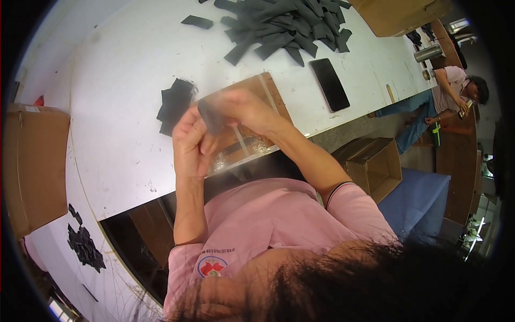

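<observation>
A small dark grey fabric strip point(211, 117) is up between my two hands, over a brown cardboard sheet point(276, 96) with clear tape on it. The fingers of my left hand point(192, 138) are closed on the strip from the left and below. On its other side my right hand point(244, 110) pinches it, slightly blurred by motion. Just beyond my left hand, a small stack of similar dark pieces point(174, 104) lies on the white table point(123, 134). Farther off spreads a large loose pile of grey strips point(284, 27), with a single strip point(197, 22) left of it.
A black phone point(329, 85) lies right of the cardboard. Cartons stand at the far right point(399, 16) and left point(40, 166). An open carton point(373, 166) sits below the table edge. Dark scraps point(85, 247) lie lower left. Another person point(456, 88) sits at right.
</observation>
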The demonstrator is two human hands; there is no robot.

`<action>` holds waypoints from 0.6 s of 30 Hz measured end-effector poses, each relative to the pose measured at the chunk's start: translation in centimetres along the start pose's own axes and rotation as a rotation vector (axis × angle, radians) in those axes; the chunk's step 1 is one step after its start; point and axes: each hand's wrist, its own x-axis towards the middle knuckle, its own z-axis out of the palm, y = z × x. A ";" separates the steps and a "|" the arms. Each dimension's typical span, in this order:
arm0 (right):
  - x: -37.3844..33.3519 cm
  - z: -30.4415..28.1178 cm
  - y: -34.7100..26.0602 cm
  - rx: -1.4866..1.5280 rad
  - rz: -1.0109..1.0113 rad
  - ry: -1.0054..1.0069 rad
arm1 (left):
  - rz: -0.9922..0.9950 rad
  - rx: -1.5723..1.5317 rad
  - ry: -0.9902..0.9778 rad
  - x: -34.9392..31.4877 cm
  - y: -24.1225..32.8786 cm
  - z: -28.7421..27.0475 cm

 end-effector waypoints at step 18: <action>-1.9 3.1 -4.8 -1.591 -0.602 0.157 | 0.610 0.223 0.077 0.0 1.2 0.6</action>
